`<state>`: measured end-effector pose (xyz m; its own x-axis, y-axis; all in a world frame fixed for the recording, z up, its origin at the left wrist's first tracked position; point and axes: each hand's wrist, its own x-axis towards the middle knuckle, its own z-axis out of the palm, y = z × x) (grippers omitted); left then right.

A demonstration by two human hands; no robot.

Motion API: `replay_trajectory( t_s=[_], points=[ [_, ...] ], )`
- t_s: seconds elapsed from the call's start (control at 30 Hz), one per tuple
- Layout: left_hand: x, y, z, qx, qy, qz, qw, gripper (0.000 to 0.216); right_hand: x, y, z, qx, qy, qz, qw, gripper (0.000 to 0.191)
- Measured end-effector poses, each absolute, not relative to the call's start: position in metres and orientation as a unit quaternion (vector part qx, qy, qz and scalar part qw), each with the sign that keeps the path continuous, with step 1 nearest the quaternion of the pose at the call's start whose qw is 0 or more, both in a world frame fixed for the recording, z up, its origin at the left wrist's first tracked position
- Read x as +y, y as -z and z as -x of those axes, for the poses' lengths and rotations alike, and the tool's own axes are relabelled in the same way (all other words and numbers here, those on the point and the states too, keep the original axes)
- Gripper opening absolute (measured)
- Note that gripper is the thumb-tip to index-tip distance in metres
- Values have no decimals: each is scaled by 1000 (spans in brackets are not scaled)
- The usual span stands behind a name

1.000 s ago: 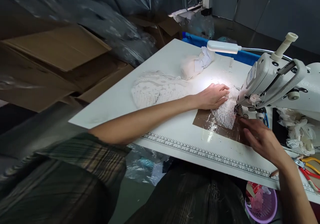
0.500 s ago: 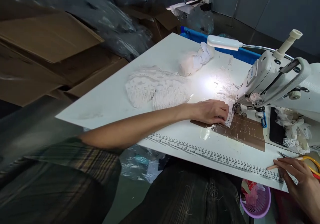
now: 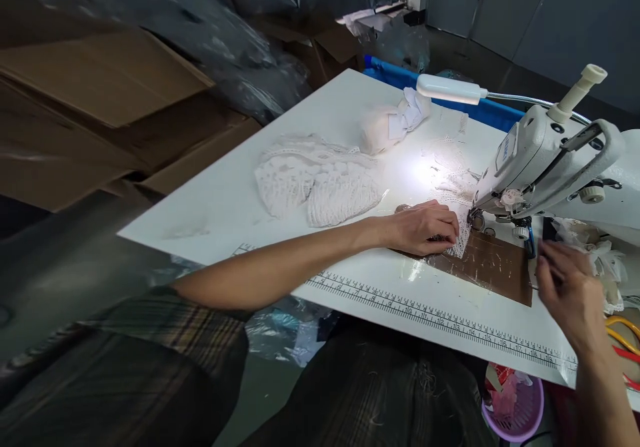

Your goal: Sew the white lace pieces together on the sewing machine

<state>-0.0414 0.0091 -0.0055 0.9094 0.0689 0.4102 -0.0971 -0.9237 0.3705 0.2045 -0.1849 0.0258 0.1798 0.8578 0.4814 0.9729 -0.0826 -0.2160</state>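
My left hand (image 3: 425, 228) rests on the table with its fingers curled down on a strip of white lace (image 3: 459, 246). The lace runs from beside the fingers to the needle area of the white sewing machine (image 3: 520, 160), over a brown taped sheet (image 3: 490, 264). Smeared by motion, my right hand (image 3: 570, 287) is off the sheet's right end, close to a blue clip-like part (image 3: 531, 239) and a heap of lace scraps (image 3: 607, 260). Whether its fingers hold anything is not visible.
A bundle of white lace (image 3: 320, 180) and a wrapped pale bundle (image 3: 393, 124) lie on the white table (image 3: 200, 207). Yellow-handled scissors (image 3: 623, 327) are at the right. A purple basket (image 3: 520, 414) stands below; cardboard boxes (image 3: 100, 80) fill the left.
My right hand has moved up and left from the table's front right corner, beside the scissors, to near the machine. The left hand stays on the lace; the view has shifted slightly.
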Motion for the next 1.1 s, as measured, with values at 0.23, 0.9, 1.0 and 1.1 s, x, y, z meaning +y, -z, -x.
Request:
replay_trajectory(
  t_s=[0.23, 0.9, 1.0, 1.1],
  points=[
    [6, 6, 39, -6, -237, -962, 136, 21, -129, -17, -164, -698, -115, 662, 248, 35],
    [6, 7, 37, -65, -232, -968, 75, 24, -126, 10, -169, -746, -37, 626, 225, 38],
    [7, 9, 38, -79, -250, -963, 58, 23, -126, 8, -170, -761, -32, 608, 225, 39],
    [6, 10, 38, -73, -259, -962, 41, 23, -126, 7, -169, -769, -29, 596, 228, 39]
  ],
)
